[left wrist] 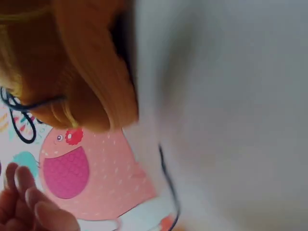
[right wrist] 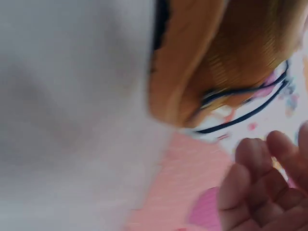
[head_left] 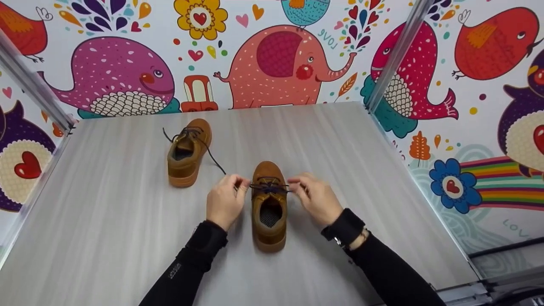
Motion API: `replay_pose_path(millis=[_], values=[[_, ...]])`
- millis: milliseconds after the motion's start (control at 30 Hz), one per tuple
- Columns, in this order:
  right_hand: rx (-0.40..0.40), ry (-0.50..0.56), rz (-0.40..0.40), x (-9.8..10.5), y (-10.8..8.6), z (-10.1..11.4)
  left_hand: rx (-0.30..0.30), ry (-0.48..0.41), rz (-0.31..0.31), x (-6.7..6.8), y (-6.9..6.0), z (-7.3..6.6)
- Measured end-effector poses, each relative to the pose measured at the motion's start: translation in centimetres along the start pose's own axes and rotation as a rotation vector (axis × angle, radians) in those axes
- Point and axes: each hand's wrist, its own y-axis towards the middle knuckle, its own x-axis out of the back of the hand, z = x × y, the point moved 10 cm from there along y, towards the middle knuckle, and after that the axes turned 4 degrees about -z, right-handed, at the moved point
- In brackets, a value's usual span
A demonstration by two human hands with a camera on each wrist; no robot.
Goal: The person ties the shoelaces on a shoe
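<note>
A cartoon-animal mural [head_left: 250,85] fills the top of the frame, above a wood-grain tabletop [head_left: 106,229]. One brown lace-up shoe [head_left: 270,208] stands just below centre; its mate [head_left: 187,155] sits left of centre. The left hand [head_left: 225,202] and right hand [head_left: 318,199], fingers loosely bent and released, flank the centre shoe's navy lace bow [head_left: 270,187].

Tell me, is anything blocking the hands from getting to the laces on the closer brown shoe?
Nothing visible is in the way. The left hand and right hand are at the dark laces, one on each side of the closer brown shoe. The other brown shoe stands farther off to the left, not between.
</note>
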Motion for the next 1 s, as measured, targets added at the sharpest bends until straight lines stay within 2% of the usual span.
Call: replay_pose_path(millis=[100, 200, 300, 400, 500, 567, 700, 867, 933, 1000], values=[[0.237, -0.019, 0.059, -1.4, -1.0, 4.7, -0.092, 0.149, 0.023, -0.3, -0.5, -0.2], [0.402, -0.156, 0.172, -3.9, -2.6, 7.8, -0.086, 0.202, 0.058, -0.7, -1.0, 0.7], [0.474, -0.363, 0.196, -5.5, -3.9, 9.1, -0.051, 0.208, 0.065, -0.8, -1.2, 1.7], [0.485, -0.451, 0.153, -5.6, -4.1, 9.4, -0.043, 0.208, 0.052, -0.5, -1.2, 2.1], [0.423, -0.442, 0.129, -5.0, -2.9, 8.0, -0.036, 0.208, 0.06, -0.5, -1.1, 2.3], [0.335, -0.427, 0.128, -4.5, -1.3, 5.7, -0.026, 0.205, 0.074, -0.5, -1.1, 2.4], [0.099, -0.417, 0.124, -3.5, 3.6, -0.8, 0.019, 0.197, 0.105, -0.8, -1.0, 2.5], [-0.207, -0.468, 0.116, -1.9, 9.7, -9.7, 0.036, 0.192, 0.133, -1.5, -0.9, 2.4], [-0.305, -0.489, 0.122, -1.4, 11.4, -12.3, 0.033, 0.19, 0.14, -1.8, -0.9, 2.4], [-0.36, -0.513, 0.133, -1.1, 12.6, -13.9, 0.031, 0.188, 0.14, -1.8, -0.8, 2.4]])
